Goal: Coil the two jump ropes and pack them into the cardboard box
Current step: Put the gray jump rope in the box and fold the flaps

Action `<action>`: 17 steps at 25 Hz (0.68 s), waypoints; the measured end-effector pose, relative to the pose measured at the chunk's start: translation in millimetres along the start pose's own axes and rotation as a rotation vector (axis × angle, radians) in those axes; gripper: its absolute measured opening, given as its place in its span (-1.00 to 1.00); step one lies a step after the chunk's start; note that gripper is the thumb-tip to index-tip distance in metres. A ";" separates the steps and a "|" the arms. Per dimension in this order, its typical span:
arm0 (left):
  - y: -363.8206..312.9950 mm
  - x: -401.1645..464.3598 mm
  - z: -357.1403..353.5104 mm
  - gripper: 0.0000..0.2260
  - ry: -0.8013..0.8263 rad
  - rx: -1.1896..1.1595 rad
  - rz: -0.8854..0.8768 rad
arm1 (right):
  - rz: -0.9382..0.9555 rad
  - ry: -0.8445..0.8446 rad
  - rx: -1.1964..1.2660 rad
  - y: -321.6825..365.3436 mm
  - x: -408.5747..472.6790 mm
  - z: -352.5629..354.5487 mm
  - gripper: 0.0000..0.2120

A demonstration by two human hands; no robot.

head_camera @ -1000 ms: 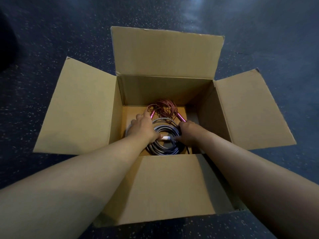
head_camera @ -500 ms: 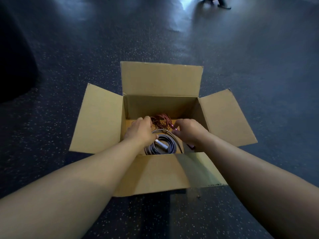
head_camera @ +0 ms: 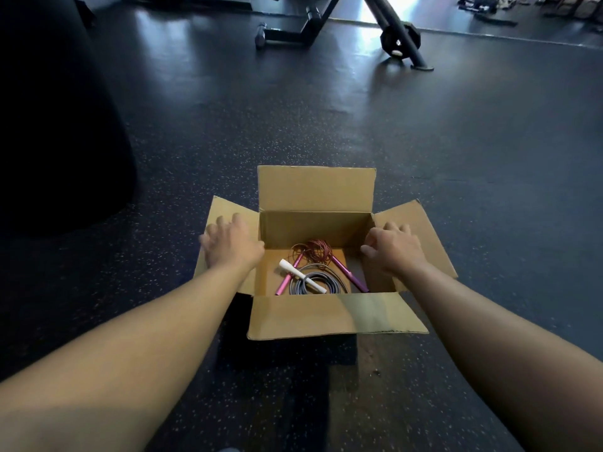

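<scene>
Ropes both down inside the cardboard box (head_camera: 336, 316): grey jump rope (head_camera: 321, 283) coiled flat near the front wall with its white handle (head_camera: 301, 276) lying across the loops, red jump rope (head_camera: 315, 249) bunched toward the back wall, its two pink handles (head_camera: 349, 275) splayed out to either side. Box standing on the dark speckled gym floor (head_camera: 456, 141), all four flaps folded outward.

Left hand (head_camera: 233, 244) spread over the left flap (head_camera: 225, 223), fingers straight, grip on nothing. Right hand (head_camera: 393, 247) at the right rim, over the inner edge of the right flap (head_camera: 421, 230), fingers loosely bent, nothing held; contact with the cardboard hard to confirm from this angle.

Packing apparently done, flap closing probably next. To do it well: take each side flap by its outer edge, fold both inward together, keep them level. Check first that no pink handle or stray loop pokes above the rim, since a springy coil could lift and catch under a flap. Fold the far flap (head_camera: 316, 187) and the near one afterward, pressing flat.

Beyond: weight bench frame (head_camera: 326, 24) and plate (head_camera: 399, 39), well apart from the box.
</scene>
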State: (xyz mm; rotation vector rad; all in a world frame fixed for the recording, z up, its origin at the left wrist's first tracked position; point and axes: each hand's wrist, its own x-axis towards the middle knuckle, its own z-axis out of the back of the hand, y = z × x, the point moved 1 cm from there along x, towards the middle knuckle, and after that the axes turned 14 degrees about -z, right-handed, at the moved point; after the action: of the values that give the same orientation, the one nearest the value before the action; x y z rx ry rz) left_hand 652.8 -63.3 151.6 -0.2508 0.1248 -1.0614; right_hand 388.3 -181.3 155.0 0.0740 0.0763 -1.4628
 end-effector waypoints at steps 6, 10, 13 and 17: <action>21.3 -0.1 -10.9 -0.23 0.088 -0.211 0.406 | -0.441 0.236 -0.056 -74.2 29.5 -12.8 -0.22; -12.1 0.4 -0.8 -0.48 -0.128 -0.158 0.269 | -0.417 0.089 0.133 -70.2 23.4 -19.6 -0.23; -50.7 -0.3 -5.5 -0.59 -0.080 -0.165 0.014 | -0.328 -0.140 0.259 -43.0 9.9 -7.0 -0.28; -66.2 2.1 -39.8 -0.64 0.079 -0.181 -0.328 | -0.142 -0.141 0.304 12.3 -5.5 -7.5 -0.55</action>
State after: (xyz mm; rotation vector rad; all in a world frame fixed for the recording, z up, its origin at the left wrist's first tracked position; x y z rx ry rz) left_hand 588.9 -101.5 130.6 -0.4027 0.2584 -1.3888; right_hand 399.9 -173.8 148.1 0.2163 -0.2606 -1.6086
